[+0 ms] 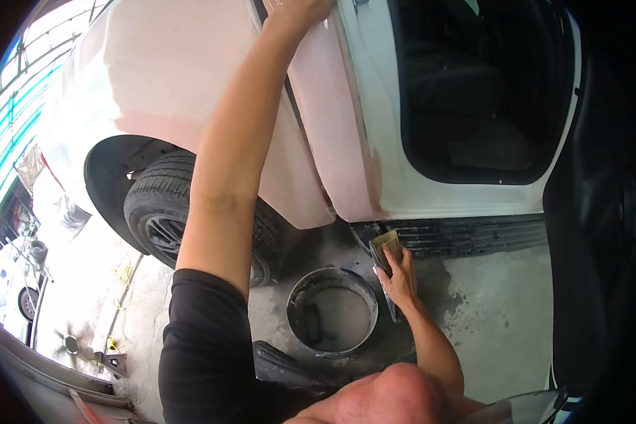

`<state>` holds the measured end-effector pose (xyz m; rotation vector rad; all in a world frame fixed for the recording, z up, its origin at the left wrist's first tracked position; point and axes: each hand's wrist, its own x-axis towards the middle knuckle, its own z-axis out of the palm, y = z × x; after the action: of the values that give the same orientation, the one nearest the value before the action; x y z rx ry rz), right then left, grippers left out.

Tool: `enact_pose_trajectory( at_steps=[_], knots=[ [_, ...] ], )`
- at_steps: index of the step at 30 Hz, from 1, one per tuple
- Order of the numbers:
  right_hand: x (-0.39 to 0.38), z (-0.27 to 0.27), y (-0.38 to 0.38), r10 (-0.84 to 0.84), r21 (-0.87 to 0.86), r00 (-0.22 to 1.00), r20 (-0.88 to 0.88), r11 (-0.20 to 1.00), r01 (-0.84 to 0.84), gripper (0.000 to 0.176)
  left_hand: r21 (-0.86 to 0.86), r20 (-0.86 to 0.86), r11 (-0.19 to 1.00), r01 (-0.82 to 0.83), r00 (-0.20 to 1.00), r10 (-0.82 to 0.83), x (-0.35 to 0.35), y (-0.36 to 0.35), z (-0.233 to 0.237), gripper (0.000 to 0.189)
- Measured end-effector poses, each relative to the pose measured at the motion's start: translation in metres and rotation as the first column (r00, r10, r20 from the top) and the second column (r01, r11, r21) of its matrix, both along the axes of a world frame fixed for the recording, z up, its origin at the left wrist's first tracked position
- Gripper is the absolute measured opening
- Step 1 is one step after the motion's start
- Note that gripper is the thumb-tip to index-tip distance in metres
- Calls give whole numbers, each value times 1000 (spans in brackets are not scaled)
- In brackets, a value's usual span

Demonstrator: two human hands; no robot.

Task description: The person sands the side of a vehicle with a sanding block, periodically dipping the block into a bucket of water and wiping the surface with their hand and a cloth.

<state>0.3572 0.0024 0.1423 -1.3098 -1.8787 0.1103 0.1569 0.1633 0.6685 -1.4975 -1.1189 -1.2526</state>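
My left hand (300, 10) is at the top edge of the view, against the pale pink-and-white body panel (325, 92) of a vehicle. Its fingers are mostly cut off by the frame. Lower right, my right hand (398, 279) grips what looks like a sanding block (389, 246), yellowish-brown on top with a dark edge. The block is close to the black ribbed side step (466, 237), under the door's lower corner. Just left of this hand stands a round black bucket (295, 338) of cloudy grey water, with a dark oblong object (311, 321) in it.
A wheel with a black tyre (164, 185) sits under the arch, left of the bucket. A dark door window (487, 92) fills the upper right. A standing fan (71, 345) and another vehicle (7, 283) are at the far left. The concrete floor (502, 304) has wet patches.
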Motion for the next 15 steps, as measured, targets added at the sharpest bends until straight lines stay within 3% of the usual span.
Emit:
enact_pose_trajectory(
  at_steps=[1,4,6,9,15],
  knots=[
    [1,-3,0,1,-16,1000,-10,1000,-1,68,14,-28,999,31,999,-31,-1,3,-8,97],
    [3,-8,3,-4,7,1000,3,1000,4,68,22,-116,995,-97,988,99,0,-4,-56,97],
    [2,-8,3,9,-4,1000,-12,1000,-9,68,-67,-116,994,-88,990,80,4,-13,-92,97],
    [-2,-4,2,35,7,999,-16,999,-35,68,55,-185,987,153,973,-141,-1,-1,-153,103],
    [-12,-1,0,51,11,999,15,999,-51,68,-200,-111,967,158,977,-183,9,-11,-267,104]
  ],
)
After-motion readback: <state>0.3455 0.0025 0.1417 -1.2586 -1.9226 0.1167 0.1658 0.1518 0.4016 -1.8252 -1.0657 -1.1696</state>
